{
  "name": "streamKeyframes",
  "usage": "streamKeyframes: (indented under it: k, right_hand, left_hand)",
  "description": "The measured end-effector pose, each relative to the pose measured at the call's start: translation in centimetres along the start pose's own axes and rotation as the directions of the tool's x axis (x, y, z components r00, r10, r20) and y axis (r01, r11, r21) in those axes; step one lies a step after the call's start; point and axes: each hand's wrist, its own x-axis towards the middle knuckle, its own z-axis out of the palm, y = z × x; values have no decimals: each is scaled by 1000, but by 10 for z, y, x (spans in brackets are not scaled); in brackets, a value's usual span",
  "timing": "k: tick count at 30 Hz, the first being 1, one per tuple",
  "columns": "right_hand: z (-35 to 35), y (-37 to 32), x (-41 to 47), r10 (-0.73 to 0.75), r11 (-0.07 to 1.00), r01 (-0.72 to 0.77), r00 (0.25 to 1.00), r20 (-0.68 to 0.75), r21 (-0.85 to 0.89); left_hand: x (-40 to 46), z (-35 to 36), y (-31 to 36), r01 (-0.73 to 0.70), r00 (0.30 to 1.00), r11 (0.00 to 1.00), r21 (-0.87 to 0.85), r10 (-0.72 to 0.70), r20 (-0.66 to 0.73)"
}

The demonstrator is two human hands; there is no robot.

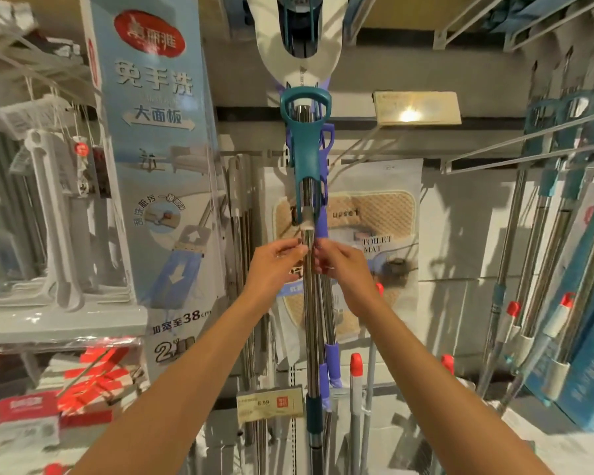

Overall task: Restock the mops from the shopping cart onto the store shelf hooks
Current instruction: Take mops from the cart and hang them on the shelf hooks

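At the centre of the view, running from 12 o'clock down to 6 o'clock, hangs the mop (310,303) with its metal pole upright. Its white pad head is at the top and the teal wringer handle (305,135) sits on the pole under it. A second mop with purple parts (327,337) hangs just behind it, touching or almost touching; I cannot tell which.

At 10 o'clock stands a tall blue package (158,186) with Chinese letters and a picture of a flat mop. At 9 o'clock there are white plastic mop frames (54,217) on the shelf. At 3 o'clock more mop poles (535,234) hang from the wire hooks (528,142), some with red caps. Behind the centre mop, at about 2 o'clock from the hands, is a bag marked toilet mat (374,214).

Both arms reach up from 6 o'clock to the pole. The left hand (275,265) is on the left side of the pole, fingers curled with the tips at the metal, so it pinches the pole. The right hand (340,265) is on the right side at the same height, fingers also curled on the pole and pinching it.

At 6 o'clock, a little left of the pole, a yellow price tag (270,404) shows 8.99.
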Motion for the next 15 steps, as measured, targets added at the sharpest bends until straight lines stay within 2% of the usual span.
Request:
streamKeyframes:
  k: [4, 10, 15]
  right_hand:
    - [-12, 41, -17, 77, 996, -76, 996, 35, -38]
    - [-29, 97, -33, 181, 976, -168, 979, 89, -141]
    - [-20, 104, -35, 111, 983, -97, 990, 84, -159]
  left_hand:
    - [-13, -2, -29, 34, 999, 998, 53, -36, 22]
    - [-22, 6, -41, -29, 999, 994, 108, 27, 23]
    - [-16, -1, -50, -76, 997, 988, 135, 77, 1]
